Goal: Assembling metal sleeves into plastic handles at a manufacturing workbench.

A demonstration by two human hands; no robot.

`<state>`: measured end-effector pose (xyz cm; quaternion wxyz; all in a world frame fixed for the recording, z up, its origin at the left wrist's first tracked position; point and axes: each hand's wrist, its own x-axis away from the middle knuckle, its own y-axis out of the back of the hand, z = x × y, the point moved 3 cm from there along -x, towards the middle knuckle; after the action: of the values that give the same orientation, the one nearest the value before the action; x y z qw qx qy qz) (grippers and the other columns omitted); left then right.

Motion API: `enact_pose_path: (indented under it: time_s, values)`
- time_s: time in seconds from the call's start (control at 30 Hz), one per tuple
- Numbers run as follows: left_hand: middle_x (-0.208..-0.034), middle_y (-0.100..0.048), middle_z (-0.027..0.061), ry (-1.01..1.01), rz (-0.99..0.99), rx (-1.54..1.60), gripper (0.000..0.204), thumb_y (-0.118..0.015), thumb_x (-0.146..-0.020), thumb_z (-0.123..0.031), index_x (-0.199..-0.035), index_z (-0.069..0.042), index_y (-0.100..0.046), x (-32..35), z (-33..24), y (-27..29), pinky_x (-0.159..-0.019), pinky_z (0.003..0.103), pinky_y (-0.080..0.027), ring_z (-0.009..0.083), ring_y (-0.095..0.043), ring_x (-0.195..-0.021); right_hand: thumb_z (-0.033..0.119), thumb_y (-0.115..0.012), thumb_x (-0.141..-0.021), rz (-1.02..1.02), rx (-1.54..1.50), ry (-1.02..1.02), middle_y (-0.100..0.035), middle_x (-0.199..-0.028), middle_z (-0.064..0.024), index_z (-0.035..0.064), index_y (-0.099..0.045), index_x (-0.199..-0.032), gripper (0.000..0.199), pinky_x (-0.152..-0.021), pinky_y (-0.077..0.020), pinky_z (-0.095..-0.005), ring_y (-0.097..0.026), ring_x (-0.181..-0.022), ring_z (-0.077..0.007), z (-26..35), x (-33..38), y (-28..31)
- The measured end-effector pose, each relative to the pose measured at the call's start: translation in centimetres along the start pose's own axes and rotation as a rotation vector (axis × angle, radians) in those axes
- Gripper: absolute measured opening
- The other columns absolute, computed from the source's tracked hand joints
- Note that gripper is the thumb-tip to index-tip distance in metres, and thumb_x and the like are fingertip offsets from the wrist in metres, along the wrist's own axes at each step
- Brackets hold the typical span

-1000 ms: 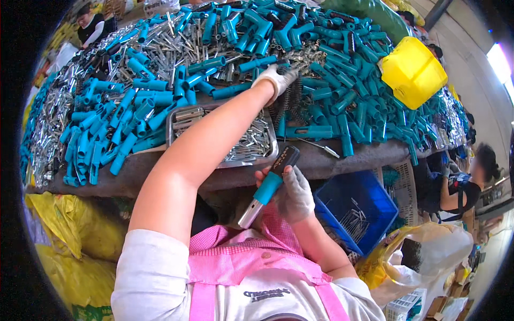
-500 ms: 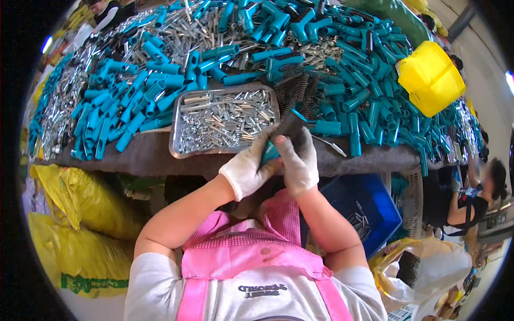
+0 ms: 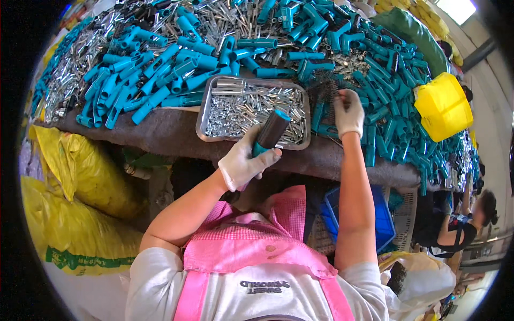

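In my gloved left hand [image 3: 243, 160] is a teal tubular handle with a black grip [image 3: 271, 131], tilted up over the front edge of a metal tray [image 3: 201, 125]. Small silver pins [image 3: 257, 109] fill that tray. My gloved right hand [image 3: 349, 113] reaches to the right of it, at a heap of dark coil springs [image 3: 324, 88]. Its fingers are curled in against the springs; what they pinch is too small to make out. Teal plastic tool housings [image 3: 160, 64] lie piled beyond the tray, with more around the right hand.
A yellow plastic container [image 3: 443, 107] sits on the pile at the right. Below the table edge [image 3: 171, 134] are a blue bin [image 3: 383, 219] on the right and yellow sacks [image 3: 80, 182] on the left. Another person [image 3: 460, 227] works at far right.
My right hand has left the handle and moved right to the springs. My left hand keeps the handle, now with the black end pointing up. The view has shifted slightly.
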<state>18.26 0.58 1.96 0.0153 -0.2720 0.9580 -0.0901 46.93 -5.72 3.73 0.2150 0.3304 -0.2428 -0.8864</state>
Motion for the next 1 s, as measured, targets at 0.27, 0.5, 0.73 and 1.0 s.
enact_pose_path:
  time_s: [0.27, 0.5, 0.73, 1.0]
  values:
    - [-0.072, -0.053, 0.0023, 0.061, -0.117, -0.033, 0.055, -0.067, -0.083, -0.024, -0.125, 0.0, -0.041, 0.5, 1.8, 1.5, -0.047, 0.024, -0.042, 0.0081, -0.048, -0.052, 0.016, -0.06, -0.083, -0.186, 0.311, 0.425, -0.06, -0.1, -0.013, 0.0109, -0.062, -0.1, 0.018, -0.079, -0.0482, -0.04, -0.058, -0.091, -0.0333, 1.9, -0.9, 0.3]
    - [-0.067, -0.055, 0.0005, 0.113, -0.207, 0.041, 0.022, -0.069, -0.081, -0.015, -0.092, -0.005, -0.052, 1.7, 0.2, 2.2, -0.042, 0.023, -0.038, 0.0067, -0.046, -0.047, 0.021, -0.057, -0.087, -0.06, 0.3, 0.307, -0.063, -0.098, -0.0122, 0.0084, -0.06, -0.102, 0.02, -0.079, -0.0481, -0.0379, -0.061, -0.09, -0.0292, 0.0, -4.0, 0.1]
    - [-0.065, -0.053, -0.0003, 0.105, -0.186, 0.06, 0.022, -0.069, -0.081, -0.015, -0.092, -0.006, -0.052, 2.4, 1.7, 2.8, -0.042, 0.023, -0.037, 0.0068, -0.045, -0.046, 0.02, -0.06, -0.081, 0.186, 0.317, 0.541, -0.06, -0.1, -0.0114, 0.0127, -0.064, -0.097, 0.018, -0.083, -0.0464, -0.0403, -0.056, -0.095, -0.0327, 4.2, -3.8, 0.5]
    - [-0.067, -0.053, -0.0017, 0.142, -0.237, -0.014, 0.032, -0.071, -0.079, -0.015, -0.104, -0.005, -0.053, 3.4, 1.0, 3.0, -0.042, 0.023, -0.038, 0.0058, -0.045, -0.046, 0.017, -0.065, -0.074, 0.341, 0.558, 0.666, -0.06, -0.102, -0.0063, 0.0124, -0.063, -0.092, 0.019, -0.09, -0.0415, -0.0394, -0.053, -0.1, -0.0288, 6.7, -4.6, -4.5]
